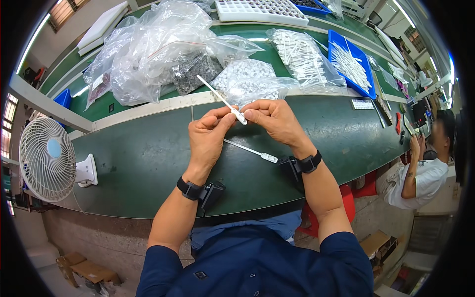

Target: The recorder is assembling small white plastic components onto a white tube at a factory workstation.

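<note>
A slim white plastic stick [213, 90] with a wider end slants up and away between my hands, above the green worktable [158, 138]. My left hand [212, 133] pinches it near the wide end with thumb and fingers. The thumb and forefinger of my right hand [275, 121] close on the same wide end from the other side. Whether a smaller part sits between the fingertips is hidden. A second white plastic stick [251, 151], with a slotted wide end, lies on the table just below my hands.
A white fan [54, 148] stands at the left. Along the far side lie clear plastic bags [153, 44], a bag of small white parts [247, 76], a bag of white sticks [307, 59] and a blue tray [367, 74] of sticks. Another person [420, 173] sits at the right.
</note>
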The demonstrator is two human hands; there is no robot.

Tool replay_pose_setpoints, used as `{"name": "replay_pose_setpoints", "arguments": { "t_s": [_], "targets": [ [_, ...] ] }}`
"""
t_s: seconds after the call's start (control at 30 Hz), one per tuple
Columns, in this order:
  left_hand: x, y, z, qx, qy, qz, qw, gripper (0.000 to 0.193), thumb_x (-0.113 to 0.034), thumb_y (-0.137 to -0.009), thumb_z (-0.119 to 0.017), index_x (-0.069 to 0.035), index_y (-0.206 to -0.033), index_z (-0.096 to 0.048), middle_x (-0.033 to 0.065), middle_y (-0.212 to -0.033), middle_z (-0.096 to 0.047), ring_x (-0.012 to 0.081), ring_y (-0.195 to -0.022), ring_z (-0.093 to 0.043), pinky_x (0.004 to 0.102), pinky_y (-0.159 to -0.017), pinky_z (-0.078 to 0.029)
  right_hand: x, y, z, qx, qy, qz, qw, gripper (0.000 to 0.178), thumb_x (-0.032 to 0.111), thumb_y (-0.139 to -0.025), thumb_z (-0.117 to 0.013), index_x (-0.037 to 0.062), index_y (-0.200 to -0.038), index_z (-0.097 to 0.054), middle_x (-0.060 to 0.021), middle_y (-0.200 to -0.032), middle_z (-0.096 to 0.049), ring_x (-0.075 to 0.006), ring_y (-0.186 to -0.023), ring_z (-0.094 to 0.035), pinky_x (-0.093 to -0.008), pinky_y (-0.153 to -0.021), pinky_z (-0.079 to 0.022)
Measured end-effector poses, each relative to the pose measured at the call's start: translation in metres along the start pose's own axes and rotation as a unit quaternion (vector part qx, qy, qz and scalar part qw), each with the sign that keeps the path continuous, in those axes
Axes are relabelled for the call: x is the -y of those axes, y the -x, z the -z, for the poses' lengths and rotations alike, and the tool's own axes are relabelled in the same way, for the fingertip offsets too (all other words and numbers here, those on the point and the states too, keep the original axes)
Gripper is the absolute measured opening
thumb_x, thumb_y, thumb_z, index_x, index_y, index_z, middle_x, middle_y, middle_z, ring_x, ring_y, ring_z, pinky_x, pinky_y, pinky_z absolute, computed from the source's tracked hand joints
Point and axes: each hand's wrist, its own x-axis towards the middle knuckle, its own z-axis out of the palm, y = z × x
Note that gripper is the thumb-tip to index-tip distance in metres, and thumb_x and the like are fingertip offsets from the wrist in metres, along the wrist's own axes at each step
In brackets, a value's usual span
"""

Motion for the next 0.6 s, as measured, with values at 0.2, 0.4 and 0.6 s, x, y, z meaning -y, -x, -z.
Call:
{"name": "replay_pose_setpoints", "arguments": {
  "t_s": [0.2, 0.4, 0.6],
  "targets": [
    [-0.003, 0.002, -0.001, 0.002, -0.011, 0.001, 1.000, 0.016, 0.001, -0.093, -0.069, 0.008, -0.107, -0.073, 0.0114, -0.109, -0.074, 0.0113, -0.090, -0.069, 0.0227, -0.084, -0.057, 0.003, 0.000, 0.003, 0.015, -0.032, -0.039, 0.999, 0.027, 0.022, -0.095, -0.073, -0.0035, -0.106, -0.071, -0.0028, -0.087, -0.071, -0.0063, -0.080, -0.062, -0.0205, -0.074, -0.048],
    [-0.005, 0.002, -0.003, 0.002, -0.007, 0.003, 1.000, 0.016, 0.001, -0.093, -0.069, 0.008, -0.107, -0.073, 0.0113, -0.109, -0.074, 0.0114, -0.091, -0.069, 0.0229, -0.085, -0.057, -0.001, -0.001, -0.002, -0.004, -0.056, -0.011, 0.998, 0.026, 0.020, -0.095, -0.073, -0.0032, -0.105, -0.071, -0.0019, -0.088, -0.070, -0.0060, -0.081, -0.061, -0.0202, -0.075, -0.048],
    [-0.003, 0.002, -0.002, 0.008, 0.000, -0.003, 1.000, 0.017, 0.001, -0.093, -0.069, 0.007, -0.108, -0.072, 0.0109, -0.109, -0.074, 0.0113, -0.092, -0.069, 0.0227, -0.086, -0.056, -0.006, -0.002, -0.008, -0.022, -0.054, 0.004, 0.998, 0.024, 0.019, -0.095, -0.072, -0.0020, -0.106, -0.071, -0.0005, -0.088, -0.070, -0.0048, -0.082, -0.060, -0.0186, -0.076, -0.047]
  ]
}}
